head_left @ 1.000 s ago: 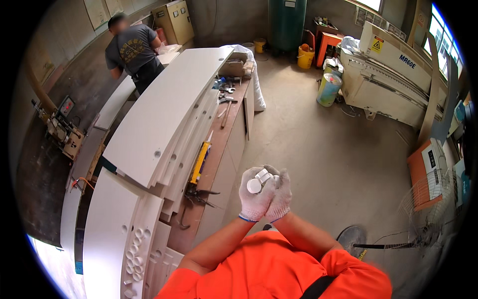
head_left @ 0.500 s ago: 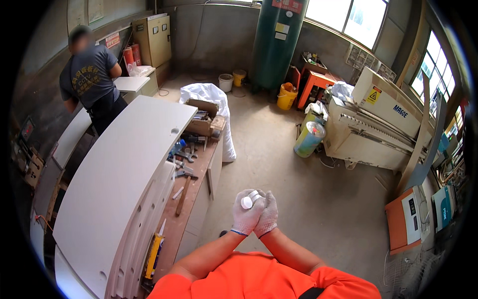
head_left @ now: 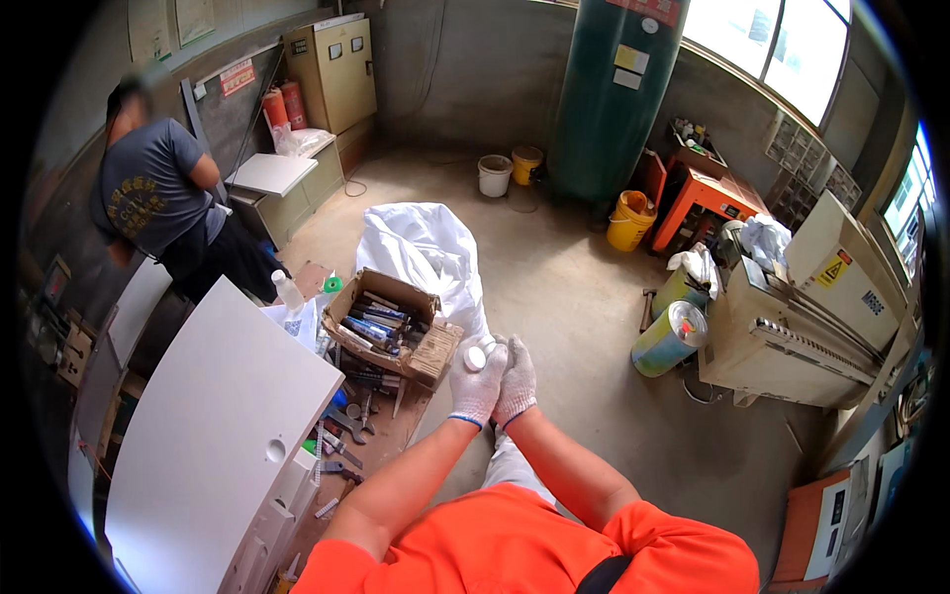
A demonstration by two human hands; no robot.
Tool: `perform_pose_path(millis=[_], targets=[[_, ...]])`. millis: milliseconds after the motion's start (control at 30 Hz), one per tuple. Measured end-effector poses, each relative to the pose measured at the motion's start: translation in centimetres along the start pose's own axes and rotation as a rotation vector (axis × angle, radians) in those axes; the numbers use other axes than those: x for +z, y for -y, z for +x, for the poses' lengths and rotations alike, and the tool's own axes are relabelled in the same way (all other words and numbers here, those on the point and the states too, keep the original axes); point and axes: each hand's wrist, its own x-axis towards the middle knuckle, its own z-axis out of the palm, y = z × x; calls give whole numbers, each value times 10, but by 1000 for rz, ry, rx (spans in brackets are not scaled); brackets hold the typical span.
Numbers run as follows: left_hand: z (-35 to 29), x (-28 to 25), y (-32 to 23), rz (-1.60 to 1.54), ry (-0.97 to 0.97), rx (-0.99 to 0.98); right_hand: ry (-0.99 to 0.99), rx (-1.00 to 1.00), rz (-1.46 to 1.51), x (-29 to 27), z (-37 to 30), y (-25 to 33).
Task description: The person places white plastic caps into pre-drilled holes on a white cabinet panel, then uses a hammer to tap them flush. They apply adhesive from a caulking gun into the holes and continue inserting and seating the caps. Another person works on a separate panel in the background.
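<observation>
Both my hands wear whitish knit gloves and are cupped together in front of me, arms stretched forward. My left hand is closed around small round white caps, one showing its flat face on top. Pressed against it from the side, my right hand has its fingers curled about the same handful. How many caps lie inside is hidden. Just left of my hands is an open cardboard box of marker-like tubes, on a brown bench top.
Stacked white panels and wrenches lie left. Beyond the box stand a white sack and a clear bottle. A person stands far left. A drum, a beige machine and a yellow bucket are right.
My view has moved forward and turned left, bringing the cardboard box beside my hands. My hands stay together around the caps. The other person's arms and stance have shifted.
</observation>
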Motion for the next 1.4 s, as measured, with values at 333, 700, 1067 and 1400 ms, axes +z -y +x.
perform_pose_path(millis=[333,700,1067,1400], targets=[[278,74,81,-32,-252,-175,64,281,-201,23,328,37],[367,20,83,-445,-287,-379,-48,553,-563,-33,463,-1],[-109,-32,-28,-296,-535,-532,476,310,-872,31,120,37],[-484,-102,-95,-439,-1410,-47,1681,776,-987,62,-289,-105]])
